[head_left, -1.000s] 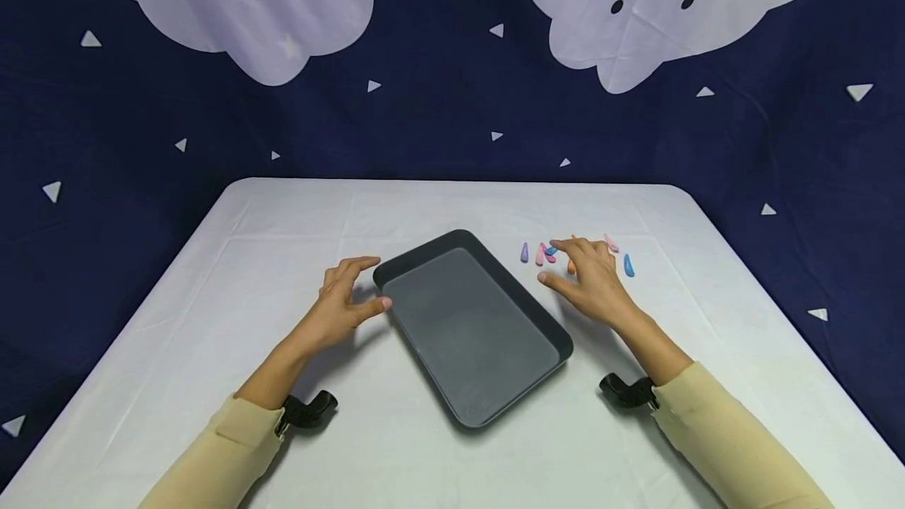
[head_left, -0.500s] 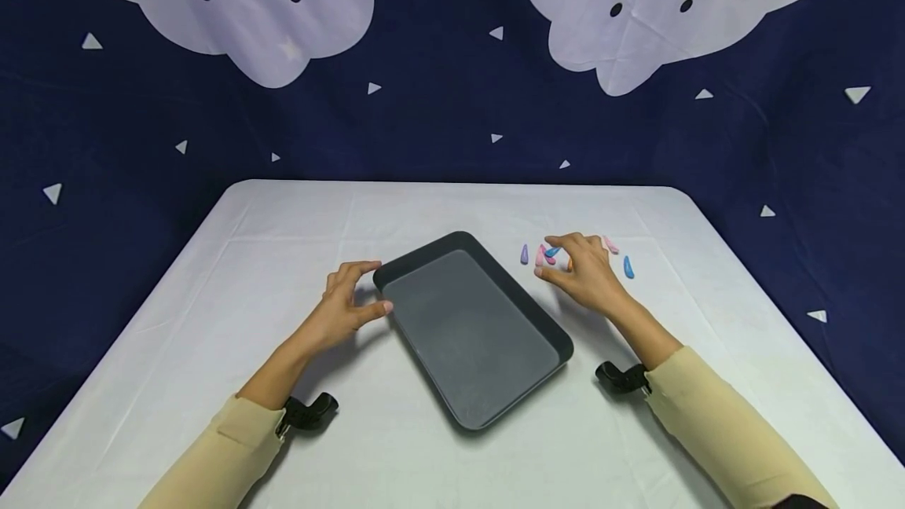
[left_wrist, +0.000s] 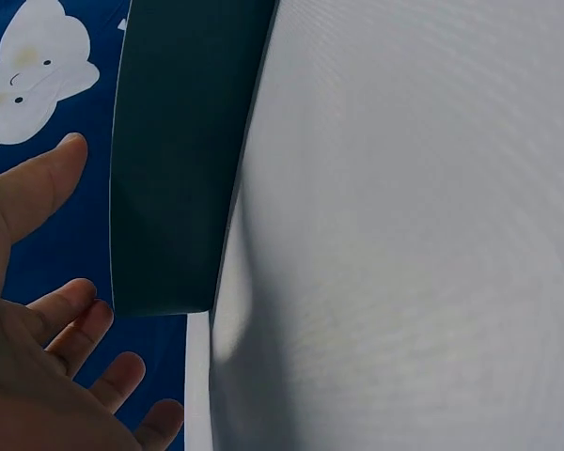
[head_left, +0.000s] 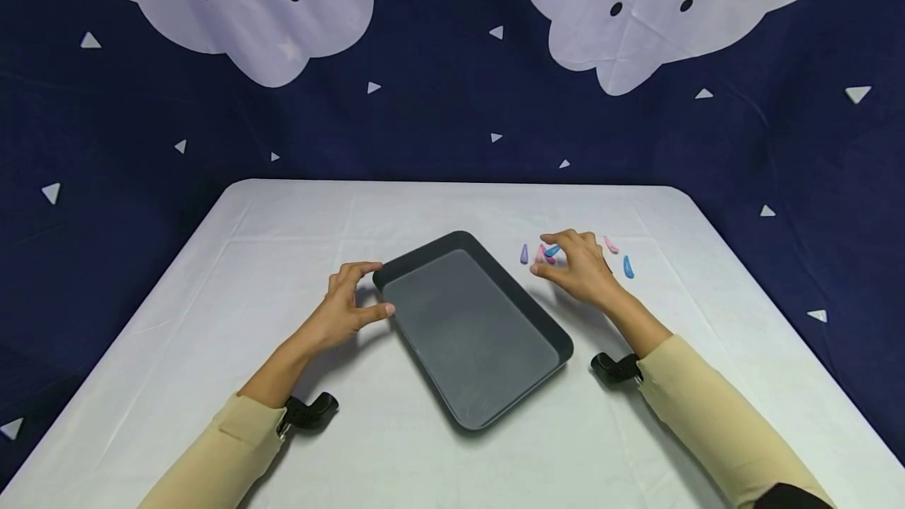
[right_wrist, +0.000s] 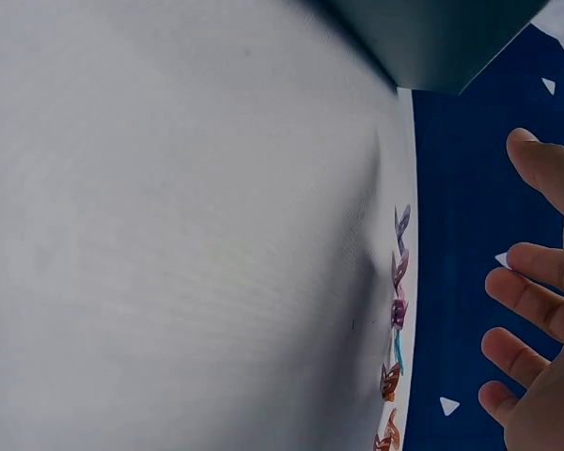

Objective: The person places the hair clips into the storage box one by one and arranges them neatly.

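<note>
A dark grey baking tray (head_left: 470, 336) lies at an angle on the white table. At its left corner is my left hand (head_left: 342, 309), thumb and fingers spread apart, fingertips right at the rim. My right hand (head_left: 583, 269) hovers over several small hair clips, fingers relaxed and nothing between them. Left of its fingertips lie a purple clip (head_left: 525, 254), a pink clip (head_left: 540, 255) and a blue clip (head_left: 552, 251). Beyond the knuckles are another pink clip (head_left: 611, 245) and another blue clip (head_left: 628, 267). Orange clips (right_wrist: 390, 382) show in the right wrist view; the hand hides them from the head view.
The white table (head_left: 325, 210) ends at a dark blue backdrop (head_left: 438, 124) printed with clouds and small white triangles. Black wrist cameras (head_left: 311, 412) hang beneath both forearms, just inside the sleeves.
My right hand has drifted slightly left and away from me over the clips, covering the orange ones. The left hand has shifted barely to the right at the tray's corner.
</note>
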Demonstrator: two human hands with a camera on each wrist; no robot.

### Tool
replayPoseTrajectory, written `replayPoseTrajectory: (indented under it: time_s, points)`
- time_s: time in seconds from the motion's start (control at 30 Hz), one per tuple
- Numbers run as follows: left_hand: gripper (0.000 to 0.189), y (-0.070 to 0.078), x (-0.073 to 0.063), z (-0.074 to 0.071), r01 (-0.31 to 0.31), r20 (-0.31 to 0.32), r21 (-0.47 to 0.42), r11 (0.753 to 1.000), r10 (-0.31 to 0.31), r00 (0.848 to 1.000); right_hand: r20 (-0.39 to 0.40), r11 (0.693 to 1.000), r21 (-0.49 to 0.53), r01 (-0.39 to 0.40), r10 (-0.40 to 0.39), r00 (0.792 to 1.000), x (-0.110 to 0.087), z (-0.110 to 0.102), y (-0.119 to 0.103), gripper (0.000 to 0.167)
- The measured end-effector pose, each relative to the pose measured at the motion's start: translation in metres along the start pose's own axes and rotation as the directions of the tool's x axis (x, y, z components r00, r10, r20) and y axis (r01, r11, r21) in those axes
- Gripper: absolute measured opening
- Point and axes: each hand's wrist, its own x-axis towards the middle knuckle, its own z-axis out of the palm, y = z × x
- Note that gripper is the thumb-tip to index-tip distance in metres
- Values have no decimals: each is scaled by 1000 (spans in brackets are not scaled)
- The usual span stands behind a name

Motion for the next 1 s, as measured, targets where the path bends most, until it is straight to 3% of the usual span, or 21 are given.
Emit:
replayPoseTrajectory:
  time_s: [0.4, 1.0]
  points:
    - [73, -1, -1, 0, 3, 16, -22, 1000, -2, 1000, 25, 1000, -4, 18, -18, 1000, 11, 6, 5, 62]
    - [70, 1, -5, 10, 19, -8, -13, 1000, -19, 1000, 83, 999, -41, -19, 23, 996, 27, 11, 14, 64]
